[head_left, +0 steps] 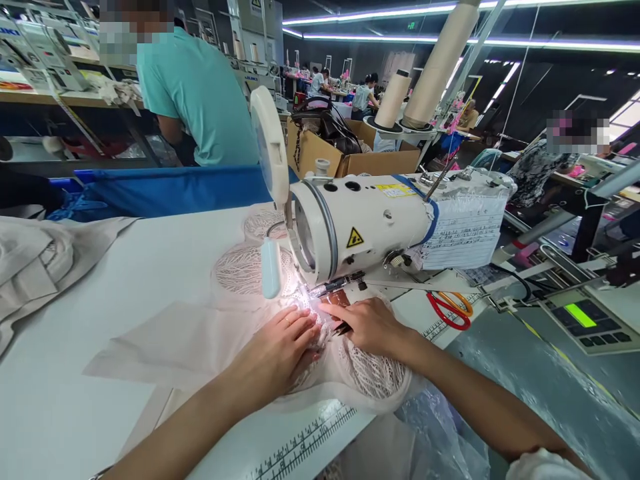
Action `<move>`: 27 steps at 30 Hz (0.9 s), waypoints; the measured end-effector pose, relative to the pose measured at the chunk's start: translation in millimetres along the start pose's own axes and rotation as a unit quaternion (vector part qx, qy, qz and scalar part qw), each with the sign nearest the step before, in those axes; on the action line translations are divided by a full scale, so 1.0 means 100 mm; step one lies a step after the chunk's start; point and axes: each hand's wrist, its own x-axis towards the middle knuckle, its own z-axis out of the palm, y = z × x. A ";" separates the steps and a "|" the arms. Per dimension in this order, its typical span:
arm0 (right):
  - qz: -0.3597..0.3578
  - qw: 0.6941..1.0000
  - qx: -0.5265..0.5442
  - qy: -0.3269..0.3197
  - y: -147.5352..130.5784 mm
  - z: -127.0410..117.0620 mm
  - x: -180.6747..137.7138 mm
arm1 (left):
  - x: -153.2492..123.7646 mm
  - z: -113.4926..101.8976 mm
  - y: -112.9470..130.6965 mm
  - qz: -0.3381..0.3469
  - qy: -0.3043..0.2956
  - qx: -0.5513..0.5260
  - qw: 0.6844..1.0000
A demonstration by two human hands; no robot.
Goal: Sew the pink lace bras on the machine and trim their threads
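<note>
A white sewing machine (pixel 370 223) stands on the white table (pixel 75 373), its lamp lighting the needle area. Pale lace fabric (pixel 240 270) runs under the machine and toward me. My left hand (pixel 280 343) lies flat on the lace just left of the needle, fingers spread and pressing it down. My right hand (pixel 367 327) presses the lace on the right of the needle, with a thin dark tool under its fingers. A sheer pale fabric piece (pixel 170 343) lies beside my left arm.
Red-and-orange scissors (pixel 450 308) lie right of the machine. A control panel with a green display (pixel 583 320) sits far right. Bundled beige cloth (pixel 35 263) is at the left. A person in a teal shirt (pixel 200 100) stands behind, by a cardboard box (pixel 350 157) and thread cones (pixel 393 100).
</note>
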 end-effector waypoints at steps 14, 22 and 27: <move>-0.066 0.996 -0.017 0.062 0.06 0.06 0.19 | -0.02 -0.09 -0.05 -0.009 -0.046 0.072 0.996; -0.071 0.996 -0.008 0.053 0.09 -0.01 0.20 | -0.03 -0.07 -0.04 -0.046 -0.048 0.064 0.996; -0.094 0.993 -0.025 0.064 0.13 0.03 0.20 | -0.03 -0.09 -0.05 -0.055 -0.054 0.061 0.995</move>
